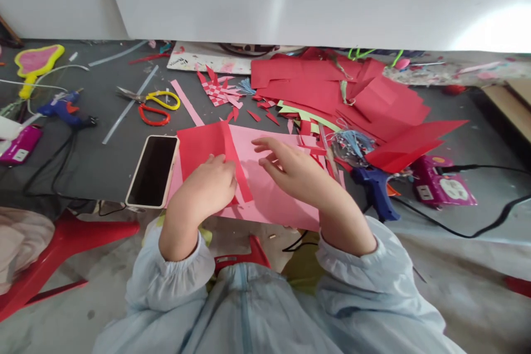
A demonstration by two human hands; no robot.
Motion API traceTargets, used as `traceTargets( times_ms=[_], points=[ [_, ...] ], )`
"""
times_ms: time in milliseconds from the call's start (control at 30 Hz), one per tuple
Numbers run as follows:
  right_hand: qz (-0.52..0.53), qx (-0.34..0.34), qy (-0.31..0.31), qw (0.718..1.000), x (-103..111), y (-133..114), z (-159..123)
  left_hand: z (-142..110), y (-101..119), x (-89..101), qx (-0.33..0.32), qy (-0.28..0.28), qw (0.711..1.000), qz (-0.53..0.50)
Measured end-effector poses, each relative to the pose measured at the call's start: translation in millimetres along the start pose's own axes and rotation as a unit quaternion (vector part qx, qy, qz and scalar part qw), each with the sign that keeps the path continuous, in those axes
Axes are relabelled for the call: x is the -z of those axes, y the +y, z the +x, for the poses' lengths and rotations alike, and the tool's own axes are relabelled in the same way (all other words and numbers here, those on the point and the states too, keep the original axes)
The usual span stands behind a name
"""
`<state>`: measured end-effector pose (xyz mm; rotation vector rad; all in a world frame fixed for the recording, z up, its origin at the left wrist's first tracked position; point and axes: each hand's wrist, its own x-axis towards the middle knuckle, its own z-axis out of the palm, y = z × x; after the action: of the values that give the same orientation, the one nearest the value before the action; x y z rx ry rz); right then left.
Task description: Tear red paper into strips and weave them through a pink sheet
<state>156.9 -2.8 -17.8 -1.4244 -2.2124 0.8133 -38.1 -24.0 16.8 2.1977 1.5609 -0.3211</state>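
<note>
A red sheet of paper with a folded flap along its right side lies on a larger pink sheet at the table's front edge. My left hand rests on the red paper with its fingers curled down; whether they pinch anything is hidden. Over the pink sheet, right of the red one, my right hand is held with its fingers apart and nothing in them. Cut red strips lie beyond the right hand, partly covered by the arm.
A phone lies left of the papers, with scissors behind it. Glue guns sit left and right, with trailing cords. Red sheets and a woven paper piece lie at the back. A purple box stands right.
</note>
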Motion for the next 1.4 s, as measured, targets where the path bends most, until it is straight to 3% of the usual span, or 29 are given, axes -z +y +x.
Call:
traceTargets(
  times_ms=[100,200,567,700,833,1033,1167,1400],
  points=[
    [0.038,0.011,-0.018,0.999,-16,2,5,-2,-7,-8.5,0.037,0.029,0.999,0.004],
    [0.062,-0.005,-0.031,0.998,-27,5,10,-3,-12,-13.5,0.048,0.022,0.998,-0.022],
    [0.277,-0.07,-0.06,0.956,-43,-7,19,-1,-16,-18.7,-0.008,-0.012,0.999,-0.04],
    [0.266,-0.054,-0.057,0.961,-43,-10,18,-1,-18,-19.3,0.008,0.012,0.999,-0.043],
    [0.244,-0.045,-0.041,0.968,-36,-7,19,0,-22,-17.4,0.076,0.037,0.995,-0.054],
    [0.275,-0.063,0.008,0.959,-27,5,19,3,-22,-15.0,0.103,0.029,0.991,-0.079],
    [0.314,-0.079,0.001,0.946,-28,9,18,6,-20,-18.1,0.074,0.034,0.992,-0.098],
    [0.363,-0.101,-0.009,0.926,-22,12,19,10,-12,-22.7,-0.043,0.034,0.994,-0.093]
  ],
)
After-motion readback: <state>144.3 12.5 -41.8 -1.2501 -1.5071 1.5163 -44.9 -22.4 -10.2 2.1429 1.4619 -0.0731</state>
